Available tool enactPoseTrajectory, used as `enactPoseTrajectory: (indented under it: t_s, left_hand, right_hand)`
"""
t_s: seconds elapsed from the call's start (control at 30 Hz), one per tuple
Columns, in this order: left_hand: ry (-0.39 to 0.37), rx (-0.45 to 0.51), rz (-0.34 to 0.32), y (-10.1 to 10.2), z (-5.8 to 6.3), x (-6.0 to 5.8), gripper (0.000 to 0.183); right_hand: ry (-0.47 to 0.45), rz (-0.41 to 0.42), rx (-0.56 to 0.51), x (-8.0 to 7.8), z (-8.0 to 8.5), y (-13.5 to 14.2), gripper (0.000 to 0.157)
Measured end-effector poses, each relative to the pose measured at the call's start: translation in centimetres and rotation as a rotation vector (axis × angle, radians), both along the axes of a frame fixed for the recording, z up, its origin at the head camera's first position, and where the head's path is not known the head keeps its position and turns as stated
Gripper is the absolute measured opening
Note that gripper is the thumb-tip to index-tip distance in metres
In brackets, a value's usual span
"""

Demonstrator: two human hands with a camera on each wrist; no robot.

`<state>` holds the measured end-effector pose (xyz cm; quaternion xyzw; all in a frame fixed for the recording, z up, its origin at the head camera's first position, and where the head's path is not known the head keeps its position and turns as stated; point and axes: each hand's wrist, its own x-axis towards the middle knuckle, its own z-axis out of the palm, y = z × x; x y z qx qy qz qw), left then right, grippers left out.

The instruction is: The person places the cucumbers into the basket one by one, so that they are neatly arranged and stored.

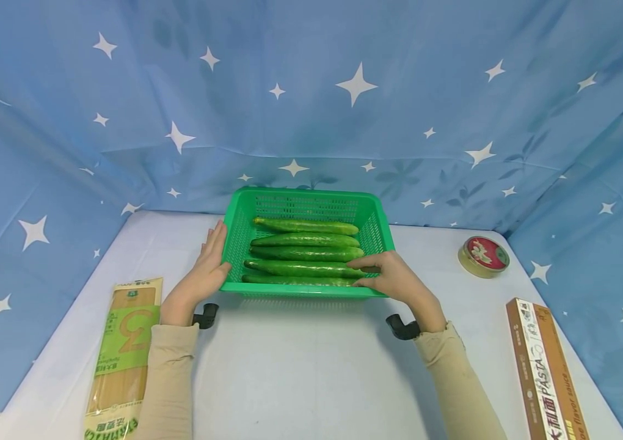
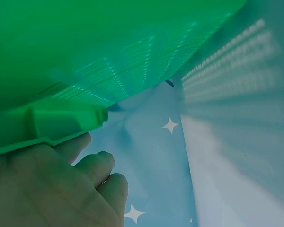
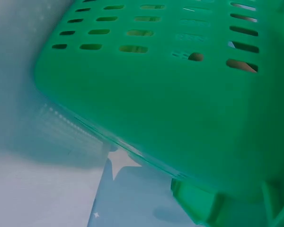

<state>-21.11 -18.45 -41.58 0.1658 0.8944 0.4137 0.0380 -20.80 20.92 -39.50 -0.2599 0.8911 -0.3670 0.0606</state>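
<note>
Several long green cucumbers (image 1: 306, 252) lie side by side, crosswise, in a green plastic basket (image 1: 311, 292) with slotted sides. My left hand (image 1: 204, 266) is at the basket's left rim, its fingers straight along the outside; the left wrist view shows the hand (image 2: 61, 184) right under the rim (image 2: 61, 125). My right hand (image 1: 396, 278) reaches over the front right corner, thumb and fingers pinching the right end of a cucumber (image 1: 300, 268) near the front. In the right wrist view the basket wall (image 3: 146, 99) hides most of that hand.
On the white table (image 1: 311, 373), a spaghetti packet (image 1: 127, 342) lies at left beside my left sleeve. A round tin (image 1: 484, 256) with a red lid stands at right, behind a long pasta box (image 1: 545, 370). A blue star-patterned curtain (image 1: 311, 110) hangs close behind the basket.
</note>
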Motion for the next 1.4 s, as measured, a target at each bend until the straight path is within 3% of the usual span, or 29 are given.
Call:
enactPoseTrajectory:
  t_s: [0.23,0.43,0.67,0.8,1.07,1.2,1.4]
  left_hand:
    - [0.008,0.001,-0.003,0.0,0.1,0.1,0.076]
    - [0.0,0.0,-0.004,-0.1,0.2,0.2,0.076]
    - [-0.007,-0.001,-0.005,-0.2,0.3,0.2,0.076]
    - [-0.01,0.009,-0.007,-0.2,0.4,0.3,0.076]
    - [-0.004,0.006,-0.004,-0.3,0.2,0.0,0.076]
    - [0.007,-0.041,0.008,-0.2,0.2,-0.1,0.075]
    - [0.01,-0.152,0.009,-0.3,1.3,0.0,0.071]
  right_hand:
    - [0.02,-0.013,-0.029,0.2,-0.2,0.0,0.037]
    - [0.113,-0.059,-0.072,0.5,-1.0,0.0,0.035]
    - [0.26,-0.105,-0.135,0.7,-1.8,-0.5,0.021]
    - [0.251,-0.116,-0.169,0.8,-1.8,-0.6,0.016]
    - [0.18,-0.133,-0.175,1.3,-0.3,-0.1,0.019]
    - [0.247,-0.181,-0.152,1.6,1.0,0.7,0.019]
    - [0.443,-0.236,-0.073,1.4,2.7,2.5,0.032]
